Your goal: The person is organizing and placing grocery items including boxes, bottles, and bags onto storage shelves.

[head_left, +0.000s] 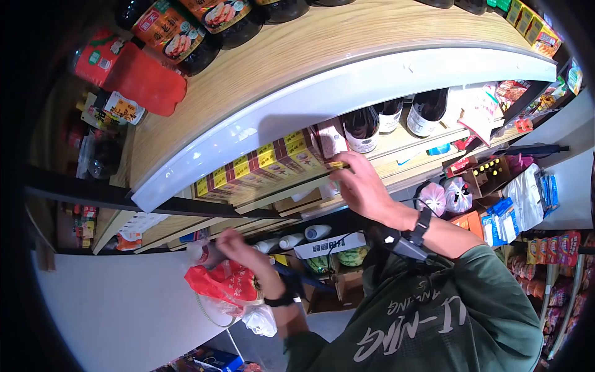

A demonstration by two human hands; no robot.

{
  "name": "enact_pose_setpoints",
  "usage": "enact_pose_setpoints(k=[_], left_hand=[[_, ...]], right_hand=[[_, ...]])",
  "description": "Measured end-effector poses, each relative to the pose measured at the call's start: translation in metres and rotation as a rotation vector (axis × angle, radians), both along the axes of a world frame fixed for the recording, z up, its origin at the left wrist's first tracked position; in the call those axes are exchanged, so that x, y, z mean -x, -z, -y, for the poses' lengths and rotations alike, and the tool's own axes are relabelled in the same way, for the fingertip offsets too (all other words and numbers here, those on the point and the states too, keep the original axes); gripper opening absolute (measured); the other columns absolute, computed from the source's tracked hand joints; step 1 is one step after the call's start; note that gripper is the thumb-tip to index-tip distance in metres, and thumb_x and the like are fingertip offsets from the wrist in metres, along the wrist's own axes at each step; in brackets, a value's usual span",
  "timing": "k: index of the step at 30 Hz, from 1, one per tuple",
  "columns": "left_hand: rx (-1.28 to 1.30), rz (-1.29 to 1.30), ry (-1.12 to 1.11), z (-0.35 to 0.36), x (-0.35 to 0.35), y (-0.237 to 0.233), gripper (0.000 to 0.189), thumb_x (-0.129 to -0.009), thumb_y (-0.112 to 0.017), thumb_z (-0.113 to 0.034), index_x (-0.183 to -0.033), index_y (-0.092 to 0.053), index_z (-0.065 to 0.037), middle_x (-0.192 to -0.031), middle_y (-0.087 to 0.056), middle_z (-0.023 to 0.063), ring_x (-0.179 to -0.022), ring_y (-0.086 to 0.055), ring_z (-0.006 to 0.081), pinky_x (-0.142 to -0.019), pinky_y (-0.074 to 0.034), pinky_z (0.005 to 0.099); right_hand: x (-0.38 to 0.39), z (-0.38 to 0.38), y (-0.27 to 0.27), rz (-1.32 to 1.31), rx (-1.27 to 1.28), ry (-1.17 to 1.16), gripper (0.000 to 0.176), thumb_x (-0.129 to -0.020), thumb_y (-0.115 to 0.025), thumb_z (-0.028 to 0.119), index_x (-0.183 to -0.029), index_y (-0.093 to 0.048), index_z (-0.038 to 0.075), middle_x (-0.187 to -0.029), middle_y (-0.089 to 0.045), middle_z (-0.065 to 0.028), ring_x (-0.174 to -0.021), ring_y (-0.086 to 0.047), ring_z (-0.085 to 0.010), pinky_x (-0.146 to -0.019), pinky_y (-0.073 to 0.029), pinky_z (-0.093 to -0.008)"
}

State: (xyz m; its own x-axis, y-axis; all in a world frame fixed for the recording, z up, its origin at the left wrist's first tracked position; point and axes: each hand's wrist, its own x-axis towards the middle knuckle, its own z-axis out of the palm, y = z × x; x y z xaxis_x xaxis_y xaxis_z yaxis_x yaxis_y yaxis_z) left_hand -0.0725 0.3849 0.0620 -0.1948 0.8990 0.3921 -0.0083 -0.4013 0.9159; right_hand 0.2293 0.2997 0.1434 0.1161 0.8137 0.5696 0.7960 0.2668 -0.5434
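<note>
My right hand (365, 192) reaches in under the white-edged shelf. Its fingertips and thumb are at the lower edge of a pale pink-and-white box (331, 138), which stands at the end of a row of yellow-and-maroon boxes (266, 161). Dark bottles with white labels (361, 131) stand just beyond those fingers. Lower and to the left, my left hand (238, 248) is curled closed and slightly blurred. It overlaps the end of a translucent bottle (204, 254), above a red plastic bag (226, 285); I cannot tell what its fingers hold.
Large dark sauce bottles (170, 34) and a red-capped bottle (145, 77) stand on the upper shelf, whose white edge (347, 87) curves over my hands. White bottles (291, 240) and a white carton (328, 245) sit low down. Bagged goods (455, 195) and packets fill the right side.
</note>
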Motion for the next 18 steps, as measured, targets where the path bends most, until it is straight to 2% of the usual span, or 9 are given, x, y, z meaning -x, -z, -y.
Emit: enact_pose_setpoints(k=[1,2,4,5,6,8,11,18], left_hand=[[-0.006,0.022,0.086,0.024,-0.046,-0.020,0.021,-0.093,-0.051,-0.016,-0.111,-0.046,-0.006,-0.103,-0.051,0.0074,-0.095,-0.048,0.0152,-0.083,-0.040,0.0283],[-0.002,0.069,0.153,0.047,-0.090,-0.037,0.023,-0.091,-0.054,-0.012,-0.112,-0.046,-0.006,-0.102,-0.051,0.0071,-0.093,-0.047,0.0143,-0.084,-0.040,0.0266],[0.056,-0.094,0.165,0.052,-0.109,-0.021,0.038,-0.084,-0.065,-0.009,-0.115,-0.045,-0.004,-0.107,-0.051,0.0100,-0.099,-0.049,0.0189,-0.089,-0.040,0.0314],[-0.044,-0.275,0.056,0.061,-0.147,-0.028,0.046,-0.080,-0.070,-0.010,-0.118,-0.045,-0.003,-0.109,-0.052,0.0124,-0.104,-0.049,0.0232,-0.092,-0.039,0.0358],[-0.153,-0.466,-0.042,0.057,-0.184,-0.041,0.055,-0.076,-0.075,-0.012,-0.120,-0.045,-0.002,-0.112,-0.052,0.0147,-0.108,-0.049,0.0274,-0.095,-0.038,0.0401],[-0.144,-0.532,-0.063,0.042,-0.214,-0.036,0.067,-0.071,-0.081,-0.022,-0.123,-0.044,-0.001,-0.115,-0.052,0.0183,-0.113,-0.046,0.0340,-0.101,-0.032,0.0477],[-0.029,-0.529,-0.160,0.041,-0.233,-0.031,0.071,-0.067,-0.084,-0.024,-0.123,-0.045,-0.003,-0.115,-0.052,0.0169,-0.112,-0.046,0.0346,-0.105,-0.028,0.0499],[-0.090,-0.512,-0.317,0.039,-0.255,-0.026,0.072,-0.064,-0.084,-0.026,-0.121,-0.047,-0.004,-0.110,-0.052,0.0109,-0.109,-0.049,0.0303,-0.108,-0.025,0.0526]], right_hand=[[-0.004,0.006,0.001,-0.107,-0.025,-0.059,0.028,-0.073,-0.060,-0.004,-0.100,-0.059,0.005,-0.112,-0.054,-0.0156,-0.111,-0.048,-0.0349,-0.093,-0.041,-0.0413],[-0.013,0.014,0.003,-0.083,-0.012,-0.078,0.028,-0.073,-0.060,-0.004,-0.100,-0.059,0.005,-0.112,-0.054,-0.0156,-0.111,-0.048,-0.0349,-0.093,-0.041,-0.0413],[-0.025,0.023,0.013,-0.226,0.023,-0.043,0.027,-0.074,-0.058,-0.007,-0.099,-0.058,0.004,-0.110,-0.055,-0.0135,-0.107,-0.051,-0.0347,-0.092,-0.042,-0.0398],[-0.034,0.028,0.019,-0.345,0.108,-0.005,0.026,-0.076,-0.057,-0.005,-0.100,-0.058,0.004,-0.108,-0.056,-0.0134,-0.107,-0.052,-0.0340,-0.094,-0.041,-0.0390],[-0.036,0.028,0.022,-0.326,0.110,-0.011,0.026,-0.076,-0.057,-0.005,-0.100,-0.058,0.004,-0.108,-0.056,-0.0134,-0.107,-0.052,-0.0340,-0.094,-0.041,-0.0390],[-0.042,0.029,0.025,-0.445,0.172,0.034,0.024,-0.077,-0.057,-0.002,-0.101,-0.059,0.004,-0.109,-0.057,-0.0132,-0.108,-0.052,-0.0331,-0.095,-0.041,-0.0390],[-0.049,0.026,0.024,-0.373,0.173,0.012,0.028,-0.079,-0.058,0.000,-0.107,-0.058,0.005,-0.109,-0.057,-0.0135,-0.109,-0.052,-0.0323,-0.096,-0.041,-0.0388],[-0.062,0.016,0.018,-0.203,0.238,-0.060,0.045,-0.079,-0.060,0.002,-0.123,-0.053,0.002,-0.118,-0.058,-0.0163,-0.112,-0.052,-0.0341,-0.098,-0.041,-0.0404]])
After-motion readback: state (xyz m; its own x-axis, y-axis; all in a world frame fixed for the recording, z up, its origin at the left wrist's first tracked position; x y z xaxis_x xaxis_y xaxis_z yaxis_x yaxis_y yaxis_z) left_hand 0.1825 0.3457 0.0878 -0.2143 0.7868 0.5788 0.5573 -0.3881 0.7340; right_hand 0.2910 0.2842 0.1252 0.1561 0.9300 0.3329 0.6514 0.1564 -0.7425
